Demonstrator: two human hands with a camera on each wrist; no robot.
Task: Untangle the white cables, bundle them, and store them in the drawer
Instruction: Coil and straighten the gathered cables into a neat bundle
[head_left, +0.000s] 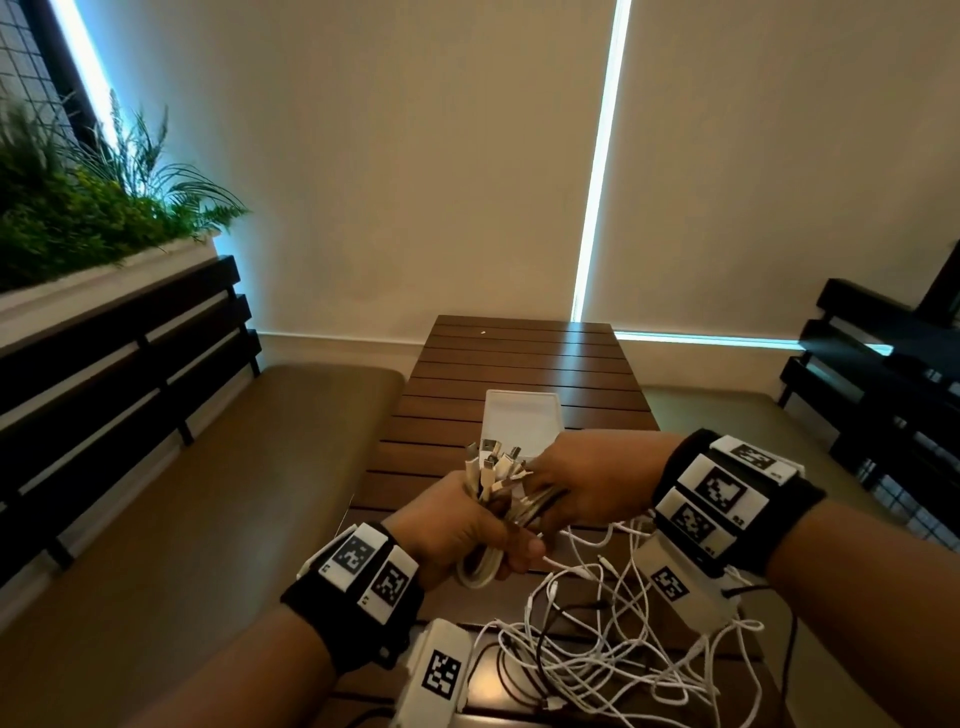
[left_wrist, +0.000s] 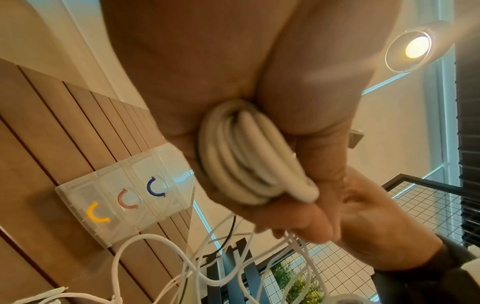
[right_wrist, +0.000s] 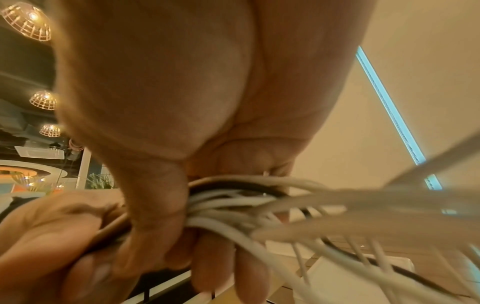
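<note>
My left hand (head_left: 467, 538) grips a folded bundle of white cables (head_left: 493, 499) above the near part of the wooden table (head_left: 519, 353); its plugs stick up. The left wrist view shows the bundle's looped end (left_wrist: 246, 164) coming out of my fist. From the right, my right hand (head_left: 569, 491) closes its fingers round the same bundle (right_wrist: 228, 207), just beside the left hand. Loose tangled white cables (head_left: 597, 654) trail from the hands onto the table. A translucent white drawer unit (head_left: 522, 415) stands behind the hands; its three fronts have yellow, pink and blue handles (left_wrist: 124, 197).
A dark cable (head_left: 571, 608) runs through the white tangle. A padded bench (head_left: 208, 493) with a black slatted back and a planter (head_left: 78, 208) lies to the left. Another bench and black slats (head_left: 872, 395) are on the right. Blinds cover the window ahead.
</note>
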